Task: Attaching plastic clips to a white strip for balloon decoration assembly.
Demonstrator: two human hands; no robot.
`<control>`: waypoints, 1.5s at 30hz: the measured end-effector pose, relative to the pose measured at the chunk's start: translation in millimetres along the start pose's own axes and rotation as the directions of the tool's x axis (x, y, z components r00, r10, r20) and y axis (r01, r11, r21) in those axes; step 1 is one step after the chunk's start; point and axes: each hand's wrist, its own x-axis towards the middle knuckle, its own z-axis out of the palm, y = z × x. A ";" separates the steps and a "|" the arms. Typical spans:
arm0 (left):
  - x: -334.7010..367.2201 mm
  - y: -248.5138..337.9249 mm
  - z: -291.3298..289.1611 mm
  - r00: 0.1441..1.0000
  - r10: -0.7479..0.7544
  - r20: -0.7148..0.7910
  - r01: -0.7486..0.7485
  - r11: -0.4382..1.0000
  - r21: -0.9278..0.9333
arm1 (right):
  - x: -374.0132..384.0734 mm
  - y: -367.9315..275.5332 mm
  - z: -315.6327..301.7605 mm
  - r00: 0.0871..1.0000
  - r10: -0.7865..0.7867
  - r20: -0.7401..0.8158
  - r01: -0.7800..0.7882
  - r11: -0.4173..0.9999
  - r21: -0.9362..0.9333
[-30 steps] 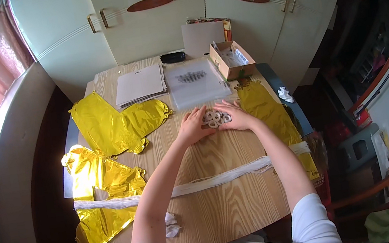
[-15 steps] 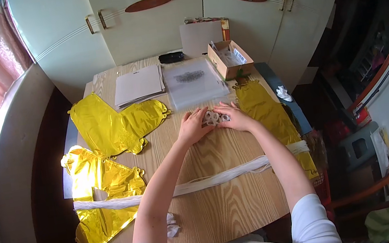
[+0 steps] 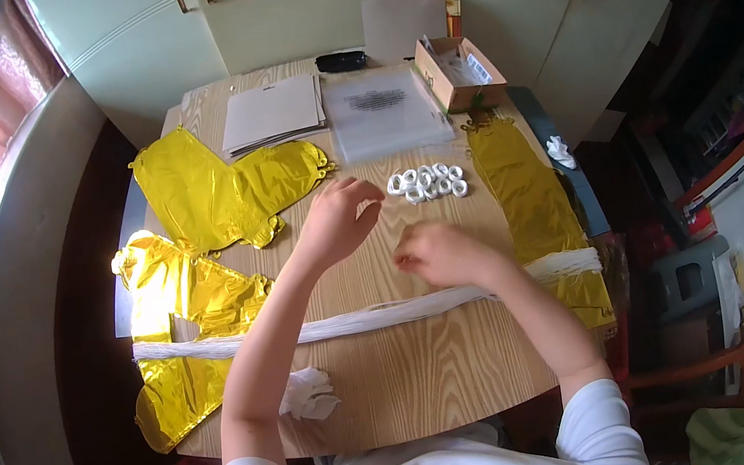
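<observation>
A small cluster of white rings, like little rolls of ribbon or tape (image 3: pixel 426 182), lies on the wooden table, apart from both hands. Just left of it, my left hand (image 3: pixel 342 222) hovers with its fingers bent and the thumb held away from them, nothing between. My right hand (image 3: pixel 447 254) is over the table nearer to me, below the rings. Its fingertips are curled and smeared by motion, so whether they pinch anything cannot be made out. Under my forearms a long bundle of white strings (image 3: pixel 385 316) stretches across the table.
Flat gold foil pieces, like deflated balloons, lie at the left (image 3: pixel 194 197) and right (image 3: pixel 528 180). Behind are grey card sheets (image 3: pixel 272 113), clear plastic sleeves (image 3: pixel 386 129), an open box (image 3: pixel 457 95) and a black case (image 3: pixel 341 62). Crumpled white tissue (image 3: pixel 308 396) sits near the front edge.
Both hands have let go of the white rings, which now lie uncovered. My left hand has drawn left, my right hand toward me. The view has tilted down a little.
</observation>
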 end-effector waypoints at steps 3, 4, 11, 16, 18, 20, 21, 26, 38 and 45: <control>-20.9 10.0 -13.2 1.000 -0.016 -0.002 0.016 1.000 -0.008 | 2.3 -18.3 21.4 0.996 -0.034 0.078 0.038 0.998 -0.051; -25.9 10.8 -14.2 1.000 -0.027 0.009 0.027 1.000 -0.004 | 3.2 -17.0 27.6 0.995 -0.013 0.100 0.016 0.999 -0.030; -39.6 1.0 -10.3 0.949 -0.053 0.311 0.011 0.991 0.133 | 9.8 -14.6 40.2 0.974 0.059 0.217 -0.083 0.991 0.102; -48.6 4.0 -5.6 0.783 -0.157 0.602 0.036 0.977 0.208 | 7.9 -16.1 43.9 0.979 0.038 0.198 -0.050 0.997 0.056; -49.3 4.5 -3.3 0.729 -0.155 0.667 0.040 0.982 0.185 | 7.3 -14.6 41.0 0.982 0.006 0.187 -0.019 0.997 0.072; -51.1 2.7 2.7 0.719 -0.148 0.679 0.053 0.986 0.159 | 6.3 -12.2 39.0 0.980 -0.009 0.200 -0.019 0.991 0.136; -50.9 2.5 5.0 0.714 -0.143 0.685 0.057 0.987 0.147 | 6.3 -10.4 38.4 0.979 -0.015 0.204 -0.020 0.986 0.167; -47.5 2.5 11.7 0.706 -0.172 0.687 0.041 0.978 0.203 | 9.9 0.8 40.9 0.985 -0.005 0.172 -0.044 0.959 0.281; -53.8 -1.9 11.7 0.709 -0.147 0.689 0.001 0.978 0.207 | 10.8 5.4 33.2 0.971 -0.008 0.239 -0.133 0.815 0.564; -50.1 13.2 -12.0 0.852 -0.016 0.524 0.046 0.998 -0.045 | 7.6 0.7 24.0 0.976 0.011 0.218 -0.212 0.300 0.930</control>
